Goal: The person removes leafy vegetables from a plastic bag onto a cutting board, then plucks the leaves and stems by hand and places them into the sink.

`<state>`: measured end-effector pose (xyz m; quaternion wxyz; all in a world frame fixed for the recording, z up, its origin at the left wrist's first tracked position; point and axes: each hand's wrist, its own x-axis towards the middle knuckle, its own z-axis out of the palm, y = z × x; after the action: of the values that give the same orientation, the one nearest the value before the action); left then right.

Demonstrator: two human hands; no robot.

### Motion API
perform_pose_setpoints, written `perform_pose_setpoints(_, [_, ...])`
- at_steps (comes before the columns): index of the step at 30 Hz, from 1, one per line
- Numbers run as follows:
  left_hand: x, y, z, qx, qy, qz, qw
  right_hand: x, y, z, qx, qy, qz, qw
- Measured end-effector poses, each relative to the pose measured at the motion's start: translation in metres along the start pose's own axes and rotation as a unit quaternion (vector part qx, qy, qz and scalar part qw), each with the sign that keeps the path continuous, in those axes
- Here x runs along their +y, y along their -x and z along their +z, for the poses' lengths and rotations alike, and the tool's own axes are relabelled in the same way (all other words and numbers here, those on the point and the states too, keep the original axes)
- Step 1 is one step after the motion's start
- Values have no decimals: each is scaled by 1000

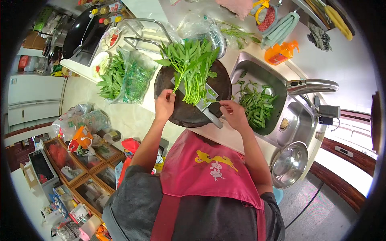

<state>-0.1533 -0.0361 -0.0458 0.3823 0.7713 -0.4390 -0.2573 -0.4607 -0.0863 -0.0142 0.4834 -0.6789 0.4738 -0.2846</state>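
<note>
A large bunch of leafy water spinach (193, 66) lies on a round, dark wooden chopping board (178, 116), its stems pointing toward me. Under the stems rests a cleaver (213, 117), its grey handle angled to the near right and much of its blade covered. At the bunch's left side, my left hand (165, 104) pinches the lower end of a green stem. To the right of the blade, my right hand (233, 113) has thumb and forefinger together on a thin green bit. Cut greens (256, 105) lie in the left basin of the steel sink (279, 120).
A plastic bag of greens (135, 76) sits left of the board, near plates of chopped food (101, 63). Behind stands a metal rack (147, 21). An orange soap bottle (280, 52) and the tap (312, 86) flank the sink; a steel bowl (289, 165) rests at its near edge.
</note>
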Motion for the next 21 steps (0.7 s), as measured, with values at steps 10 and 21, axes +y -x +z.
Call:
perform_pose_setpoints(10, [84,41,-32,-65,115,22,991,-100,-60,22,86,230,-332,911])
perform_pose_setpoints(21, [82,33,7,-211,265,23,940,-41,-56,-5,133,216,-162,954])
